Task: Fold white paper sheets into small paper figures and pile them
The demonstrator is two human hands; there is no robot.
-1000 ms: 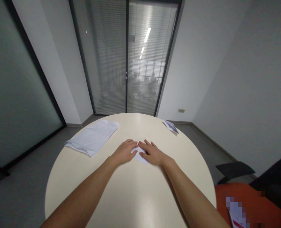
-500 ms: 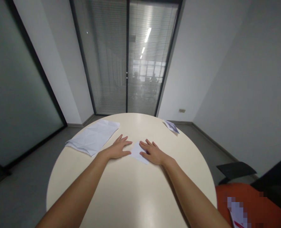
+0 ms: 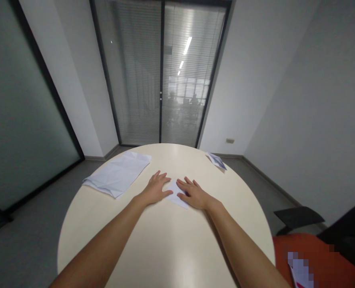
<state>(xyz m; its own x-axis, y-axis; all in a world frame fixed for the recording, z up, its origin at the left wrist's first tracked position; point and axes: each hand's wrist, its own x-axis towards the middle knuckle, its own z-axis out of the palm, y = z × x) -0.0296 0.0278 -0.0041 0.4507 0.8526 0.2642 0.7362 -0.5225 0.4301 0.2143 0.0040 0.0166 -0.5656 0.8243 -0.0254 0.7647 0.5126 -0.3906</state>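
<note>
A small white piece of folded paper (image 3: pixel 175 197) lies flat on the round table, between my two hands. My left hand (image 3: pixel 157 189) rests at its left edge, fingers spread, with the thumb and fingertips over the paper. On its right side my right hand (image 3: pixel 192 193) lies palm down with the fingers stretched out, pressing on the sheet. Both hands cover parts of the paper, so its full outline is hidden.
The round cream table (image 3: pixel 153 252) carries a stack of creased white sheets (image 3: pixel 119 174) at the far left. A folded paper with dark print (image 3: pixel 216 161) sits near the far right edge. An orange chair (image 3: pixel 303 248) with a black armrest (image 3: pixel 299 216) stands at the right.
My left hand has slid to the right, onto the left part of the paper. My right hand and the paper have stayed in nearly the same place.
</note>
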